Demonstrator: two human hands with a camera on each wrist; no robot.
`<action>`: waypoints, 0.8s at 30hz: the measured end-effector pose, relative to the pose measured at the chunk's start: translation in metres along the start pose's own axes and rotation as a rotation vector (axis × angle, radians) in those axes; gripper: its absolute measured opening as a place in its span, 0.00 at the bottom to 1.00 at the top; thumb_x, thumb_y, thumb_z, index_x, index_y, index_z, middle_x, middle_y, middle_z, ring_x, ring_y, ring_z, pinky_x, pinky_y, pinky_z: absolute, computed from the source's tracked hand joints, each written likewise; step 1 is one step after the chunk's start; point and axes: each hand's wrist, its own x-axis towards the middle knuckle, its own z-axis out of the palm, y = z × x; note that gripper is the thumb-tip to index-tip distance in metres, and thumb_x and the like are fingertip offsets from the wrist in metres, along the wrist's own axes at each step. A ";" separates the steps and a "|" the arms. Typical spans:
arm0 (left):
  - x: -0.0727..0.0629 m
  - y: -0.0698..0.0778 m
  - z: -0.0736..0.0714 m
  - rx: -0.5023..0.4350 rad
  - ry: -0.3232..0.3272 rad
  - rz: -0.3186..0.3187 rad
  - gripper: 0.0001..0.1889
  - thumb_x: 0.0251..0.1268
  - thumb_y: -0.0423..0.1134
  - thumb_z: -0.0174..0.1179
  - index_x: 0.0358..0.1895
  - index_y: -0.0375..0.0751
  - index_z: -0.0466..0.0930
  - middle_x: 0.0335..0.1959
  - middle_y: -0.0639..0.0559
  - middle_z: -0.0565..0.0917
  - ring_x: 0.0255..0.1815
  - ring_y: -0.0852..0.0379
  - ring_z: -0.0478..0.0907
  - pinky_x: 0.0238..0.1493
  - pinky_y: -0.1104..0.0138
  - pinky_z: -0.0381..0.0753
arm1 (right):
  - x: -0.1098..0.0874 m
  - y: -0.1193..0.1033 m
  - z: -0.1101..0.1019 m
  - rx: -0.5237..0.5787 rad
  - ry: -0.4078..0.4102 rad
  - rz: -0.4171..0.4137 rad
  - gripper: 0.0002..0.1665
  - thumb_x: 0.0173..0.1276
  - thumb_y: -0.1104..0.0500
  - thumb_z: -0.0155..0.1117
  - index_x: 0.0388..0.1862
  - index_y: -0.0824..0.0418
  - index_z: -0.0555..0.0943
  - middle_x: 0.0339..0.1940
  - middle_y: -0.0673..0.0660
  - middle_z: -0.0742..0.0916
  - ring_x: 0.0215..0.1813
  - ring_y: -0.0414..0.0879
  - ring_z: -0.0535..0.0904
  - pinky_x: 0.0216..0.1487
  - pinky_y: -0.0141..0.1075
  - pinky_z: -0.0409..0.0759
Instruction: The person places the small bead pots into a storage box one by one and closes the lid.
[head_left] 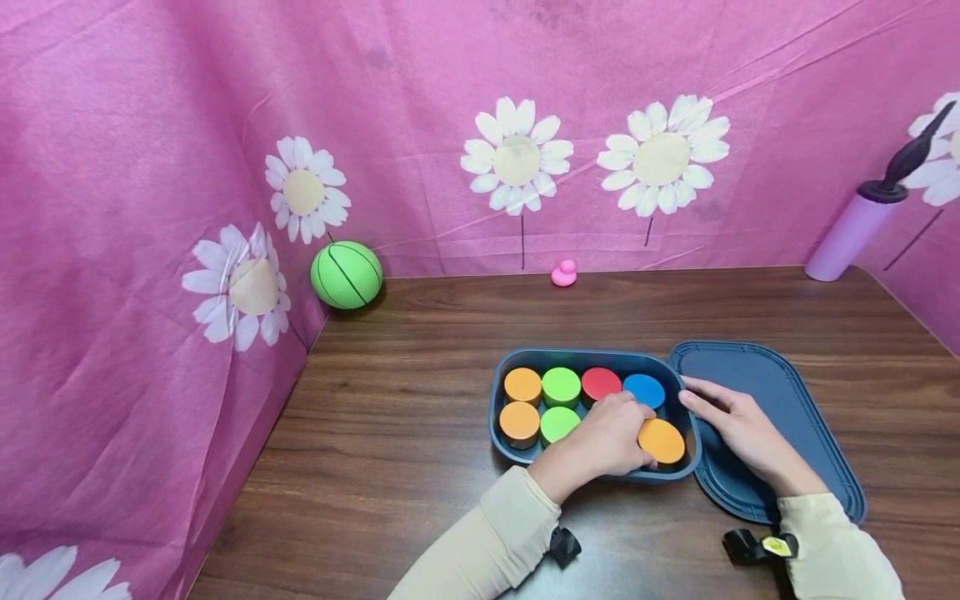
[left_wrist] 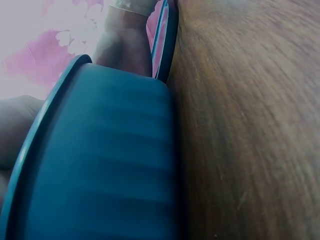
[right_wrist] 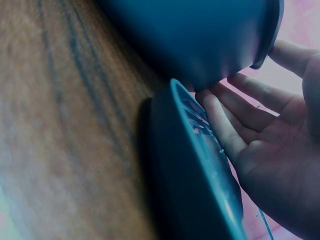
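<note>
A dark blue rectangular box [head_left: 592,357] holds several round, flat-topped cylinders. Among them are an orange one [head_left: 522,386], a green one [head_left: 561,386], a red one [head_left: 601,384] and a blue one [head_left: 643,389]. My left hand [head_left: 609,435] reaches over the front of the box and pinches an orange cylinder [head_left: 663,442] at its right end. Part of the contents is hidden beneath that hand. With fairly straight fingers, my right hand [head_left: 738,425] touches the outside of the box's right end. In the right wrist view its fingers lie against the box wall [right_wrist: 200,35].
A dark blue lid [head_left: 813,437] lies on the wooden table [head_left: 375,467], right of the box and partly under my right hand. Farther back are a green ball [head_left: 347,275], a pink rubber duck [head_left: 564,273] and a purple hand pump [head_left: 855,233] by the pink cloth.
</note>
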 end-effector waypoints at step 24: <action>-0.002 0.000 -0.006 -0.044 -0.036 -0.039 0.30 0.57 0.47 0.75 0.65 0.52 0.80 0.53 0.61 0.83 0.46 0.67 0.71 0.42 0.79 0.76 | 0.000 0.002 0.001 -0.033 0.020 -0.033 0.38 0.81 0.44 0.48 0.77 0.70 0.63 0.75 0.76 0.68 0.71 0.72 0.63 0.64 0.73 0.64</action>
